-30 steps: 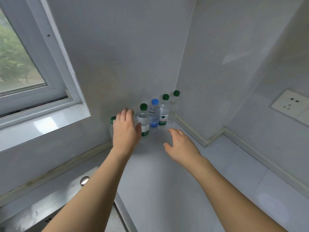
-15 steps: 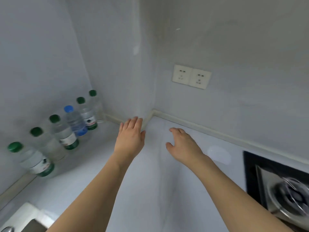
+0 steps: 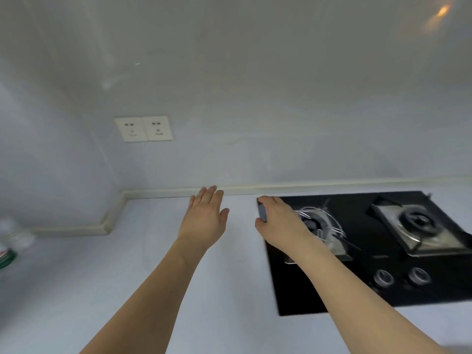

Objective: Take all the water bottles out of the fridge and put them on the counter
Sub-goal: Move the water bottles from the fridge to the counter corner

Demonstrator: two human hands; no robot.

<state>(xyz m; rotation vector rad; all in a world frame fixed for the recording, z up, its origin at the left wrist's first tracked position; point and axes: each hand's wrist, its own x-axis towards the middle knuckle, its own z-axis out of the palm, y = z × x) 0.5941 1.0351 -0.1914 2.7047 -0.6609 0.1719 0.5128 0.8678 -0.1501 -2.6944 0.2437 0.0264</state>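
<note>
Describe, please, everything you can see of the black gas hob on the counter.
The black gas hob is a glossy, glass-like panel set flat into the pale counter at the right, near the wall. It carries two burners on square steel trays, each with a pan support, and two round knobs along its front edge. No flame shows. The right hand hangs over its left burner; whether it touches is unclear. Motion blur softens the details.

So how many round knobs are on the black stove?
2. Both round grey knobs sit side by side near the front edge of the black glass stove: one on the left, one on the right. None seem hidden.
</note>
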